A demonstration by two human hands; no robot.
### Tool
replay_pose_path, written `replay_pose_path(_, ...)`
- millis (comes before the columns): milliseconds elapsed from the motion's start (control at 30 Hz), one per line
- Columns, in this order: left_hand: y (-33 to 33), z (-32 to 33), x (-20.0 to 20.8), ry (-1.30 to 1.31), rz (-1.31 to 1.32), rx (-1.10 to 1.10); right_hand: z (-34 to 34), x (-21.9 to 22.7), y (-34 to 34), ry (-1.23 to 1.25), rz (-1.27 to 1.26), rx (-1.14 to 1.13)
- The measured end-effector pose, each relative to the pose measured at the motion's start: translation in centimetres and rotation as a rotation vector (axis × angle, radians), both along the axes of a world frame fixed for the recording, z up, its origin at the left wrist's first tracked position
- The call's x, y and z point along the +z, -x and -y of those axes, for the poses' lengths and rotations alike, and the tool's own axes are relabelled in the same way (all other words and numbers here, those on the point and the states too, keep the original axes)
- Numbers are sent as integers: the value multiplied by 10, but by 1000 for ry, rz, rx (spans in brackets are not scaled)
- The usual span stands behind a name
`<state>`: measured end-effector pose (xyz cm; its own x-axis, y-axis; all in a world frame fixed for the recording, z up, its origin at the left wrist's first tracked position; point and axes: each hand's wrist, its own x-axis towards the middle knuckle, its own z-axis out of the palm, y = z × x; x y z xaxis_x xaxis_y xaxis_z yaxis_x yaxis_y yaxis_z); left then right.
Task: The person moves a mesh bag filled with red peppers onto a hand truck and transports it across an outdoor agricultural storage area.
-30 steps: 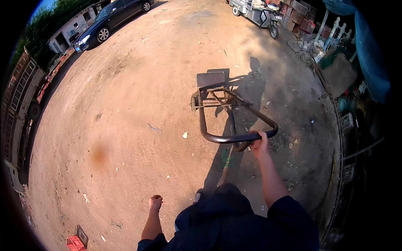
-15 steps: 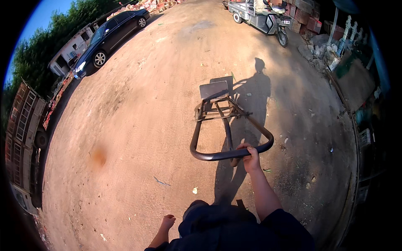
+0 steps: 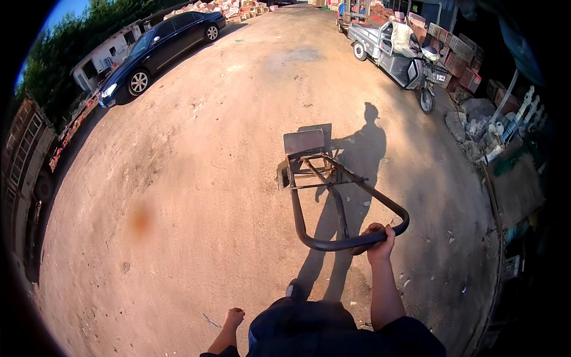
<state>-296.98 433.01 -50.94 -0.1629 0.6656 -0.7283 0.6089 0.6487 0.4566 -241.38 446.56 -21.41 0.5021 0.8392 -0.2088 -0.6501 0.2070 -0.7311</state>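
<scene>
Handcart point(image 3: 304, 143) of dark metal has its near bar point(image 3: 336, 244) clamped in the right hand point(image 3: 379, 244), the left hand point(image 3: 235, 316) apart at near left, curled in a loose fist.

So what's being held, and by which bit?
A dark hand cart, held in the right grip by the right side of its curved handle. Nothing shows in the left grip.

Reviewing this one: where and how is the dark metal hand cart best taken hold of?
Probably by the near crossbar of the hand cart, from the person's side: this rounded tube faces them, while the flat plate and wheel sit at the far end. The right hand grips it off-centre; adding the left hand near the left bend might balance it better.
</scene>
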Motion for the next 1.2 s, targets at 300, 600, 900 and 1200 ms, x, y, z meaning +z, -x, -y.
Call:
replay_pose_path(300,-174,-477,153,-382,60,-160,-295,-21,-78,-100,-13,-6)
replay_pose_path(600,-202,-577,61,-49,25,-62,-600,-29,-107,-155,64,179)
replay_pose_path(900,-291,-803,30,186,65,-62,-862,-51,-172,-147,68,268)
replay_pose_path(1200,-382,-1325,155,-241,14,-14,-1154,-67,-192,-83,58,433)
